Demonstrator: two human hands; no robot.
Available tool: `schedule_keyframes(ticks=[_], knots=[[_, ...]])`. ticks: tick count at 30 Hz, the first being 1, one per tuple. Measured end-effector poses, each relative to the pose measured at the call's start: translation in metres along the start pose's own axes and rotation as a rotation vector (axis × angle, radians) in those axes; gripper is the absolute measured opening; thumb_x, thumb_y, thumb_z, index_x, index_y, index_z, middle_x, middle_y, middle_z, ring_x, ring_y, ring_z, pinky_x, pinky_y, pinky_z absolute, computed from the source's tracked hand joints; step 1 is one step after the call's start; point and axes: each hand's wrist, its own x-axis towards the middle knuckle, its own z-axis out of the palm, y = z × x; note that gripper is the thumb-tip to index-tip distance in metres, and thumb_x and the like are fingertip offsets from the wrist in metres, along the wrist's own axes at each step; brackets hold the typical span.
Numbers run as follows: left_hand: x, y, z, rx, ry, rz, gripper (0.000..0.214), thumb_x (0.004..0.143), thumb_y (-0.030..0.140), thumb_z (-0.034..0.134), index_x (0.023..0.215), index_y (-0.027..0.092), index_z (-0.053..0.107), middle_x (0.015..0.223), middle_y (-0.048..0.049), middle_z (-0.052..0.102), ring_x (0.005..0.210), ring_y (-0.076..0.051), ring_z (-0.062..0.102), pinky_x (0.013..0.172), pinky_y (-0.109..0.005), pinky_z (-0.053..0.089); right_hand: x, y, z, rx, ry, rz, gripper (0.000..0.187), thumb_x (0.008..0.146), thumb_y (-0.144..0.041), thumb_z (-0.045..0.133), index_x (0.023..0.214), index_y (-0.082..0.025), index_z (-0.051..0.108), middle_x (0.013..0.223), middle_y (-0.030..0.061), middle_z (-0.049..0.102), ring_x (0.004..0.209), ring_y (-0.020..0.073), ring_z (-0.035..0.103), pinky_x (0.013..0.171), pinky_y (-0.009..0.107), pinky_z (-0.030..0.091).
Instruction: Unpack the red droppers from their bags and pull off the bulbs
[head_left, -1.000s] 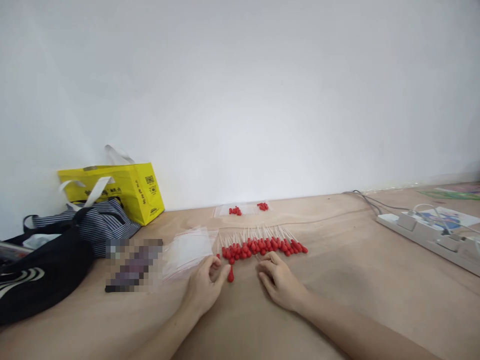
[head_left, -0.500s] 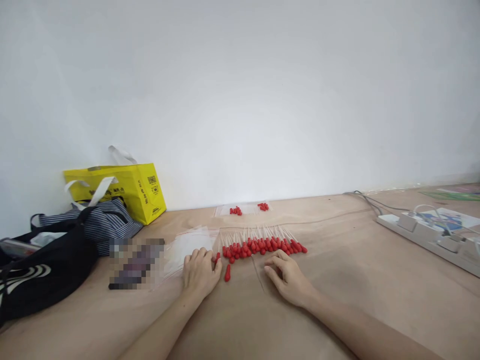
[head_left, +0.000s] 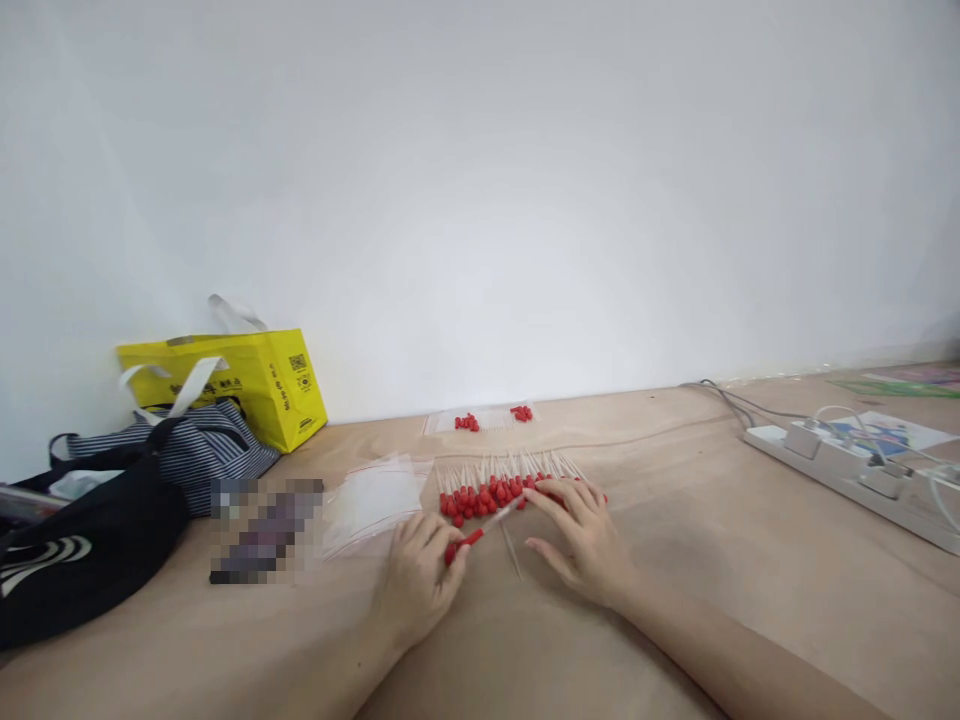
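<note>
Fingers of the left hand [head_left: 416, 580], low centre of the frame, are closed around a small, red, bulb-ended piece [head_left: 474, 538], from which a slim, pale, blurred stick [head_left: 499, 518] runs up and right. The right hand [head_left: 589, 535] stands part open, thumb apart from the index finger, whose tip meets the stick's far end with no pinch visible. Spanning both hands, the stick is presumably steadied against rolling. A thin, bare, pale loose stick [head_left: 512, 554] lies between them. Just above sits a dense row of red-headed pale sticks [head_left: 487, 495], heads toward the person, probably for easy reach. Flat, clear plastic bags [head_left: 379, 500] hem in the left hand; a white wall [head_left: 480, 250] bounds the wood-grained tabletop [head_left: 675, 460]. Wider room lies rightward, up to a long white power strip [head_left: 840, 482].
</note>
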Motion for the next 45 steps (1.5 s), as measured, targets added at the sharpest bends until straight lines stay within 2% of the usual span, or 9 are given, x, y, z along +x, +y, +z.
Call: schedule_keyframes(ticks=[3, 6, 8, 14, 24, 33, 40, 43, 45], knots=[[-0.003, 0.01, 0.009, -0.047, -0.036, 0.08, 0.014, 0.08, 0.021, 0.045, 0.074, 0.019, 0.057, 0.072, -0.0023, 0.056, 0.071, -0.017, 0.048, 0.067, -0.03, 0.032, -0.001, -0.004, 0.001, 0.0, -0.098, -0.089, 0.035, 0.08, -0.032, 0.053, 0.114, -0.024, 0.051, 0.105, 0.0071, 0.059, 0.102, 0.0233, 0.046, 0.091, 0.045, 0.023], [-0.005, 0.012, 0.013, -0.069, -0.057, 0.103, 0.013, 0.08, 0.021, 0.045, 0.076, 0.019, 0.057, 0.073, -0.0027, 0.056, 0.072, -0.017, 0.048, 0.068, -0.031, 0.032, -0.001, -0.007, 0.008, 0.002, -0.17, -0.116, 0.02, 0.084, -0.026, 0.049, 0.101, -0.024, 0.059, 0.078, 0.0023, 0.064, 0.08, 0.0176, 0.052, 0.09, 0.045, 0.022], [-0.005, 0.012, 0.013, -0.085, -0.06, 0.106, 0.012, 0.08, 0.021, 0.045, 0.078, 0.019, 0.057, 0.076, -0.003, 0.057, 0.074, -0.017, 0.049, 0.069, -0.032, 0.032, -0.001, -0.009, 0.012, 0.009, -0.19, -0.131, 0.02, 0.086, -0.022, 0.044, 0.097, -0.024, 0.061, 0.068, 0.0006, 0.062, 0.069, 0.015, 0.052, 0.088, 0.044, 0.024], [0.0, 0.016, 0.01, -0.155, -0.028, 0.17, 0.014, 0.08, 0.026, 0.051, 0.09, 0.022, 0.059, 0.084, -0.002, 0.062, 0.082, -0.017, 0.051, 0.076, -0.033, 0.034, -0.002, -0.01, 0.016, 0.068, -0.157, -0.129, 0.024, 0.087, -0.022, 0.041, 0.102, -0.025, 0.059, 0.068, 0.0003, 0.061, 0.064, 0.0125, 0.051, 0.083, 0.038, 0.027], [-0.003, 0.02, 0.008, -0.132, 0.006, 0.18, 0.019, 0.082, 0.017, 0.044, 0.067, 0.02, 0.056, 0.068, 0.0005, 0.061, 0.072, -0.015, 0.05, 0.077, -0.035, 0.031, -0.002, -0.016, 0.012, 0.091, -0.196, -0.141, 0.02, 0.083, -0.018, 0.041, 0.082, -0.023, 0.061, 0.059, -0.0013, 0.059, 0.059, 0.0118, 0.05, 0.078, 0.034, 0.025], [-0.008, 0.017, 0.014, -0.13, -0.015, 0.176, 0.02, 0.08, 0.014, 0.042, 0.066, 0.02, 0.055, 0.067, 0.0, 0.06, 0.072, -0.016, 0.048, 0.076, -0.036, 0.03, -0.001, -0.019, 0.01, 0.078, -0.235, -0.147, 0.022, 0.084, -0.02, 0.039, 0.076, -0.021, 0.059, 0.057, -0.0011, 0.056, 0.056, 0.0115, 0.048, 0.075, 0.033, 0.027], [-0.013, -0.001, 0.003, -0.103, -0.03, 0.06, 0.019, 0.083, 0.019, 0.042, 0.075, 0.021, 0.059, 0.073, -0.0017, 0.061, 0.072, -0.016, 0.052, 0.069, -0.031, 0.037, -0.012, 0.006, 0.005, 0.092, -0.187, 0.029, 0.026, 0.087, -0.022, 0.036, 0.08, -0.021, 0.061, 0.061, 0.0008, 0.056, 0.058, 0.0126, 0.047, 0.071, 0.032, 0.031], [-0.012, -0.005, 0.002, -0.204, 0.021, -0.032, 0.018, 0.083, 0.024, 0.041, 0.085, 0.022, 0.059, 0.078, -0.0031, 0.06, 0.074, -0.015, 0.055, 0.068, -0.028, 0.043, -0.015, 0.011, 0.008, 0.101, -0.201, 0.107, 0.028, 0.087, -0.019, 0.034, 0.097, -0.022, 0.06, 0.071, 0.0043, 0.057, 0.065, 0.0152, 0.049, 0.065, 0.03, 0.034], [-0.011, -0.01, 0.003, -0.263, 0.061, -0.175, 0.019, 0.082, 0.026, 0.041, 0.088, 0.021, 0.058, 0.08, -0.004, 0.059, 0.075, -0.015, 0.056, 0.067, -0.027, 0.046, -0.015, 0.01, 0.012, 0.141, -0.198, 0.157, 0.033, 0.085, -0.014, 0.032, 0.109, -0.02, 0.055, 0.08, 0.0069, 0.057, 0.072, 0.0168, 0.05, 0.066, 0.03, 0.038]])
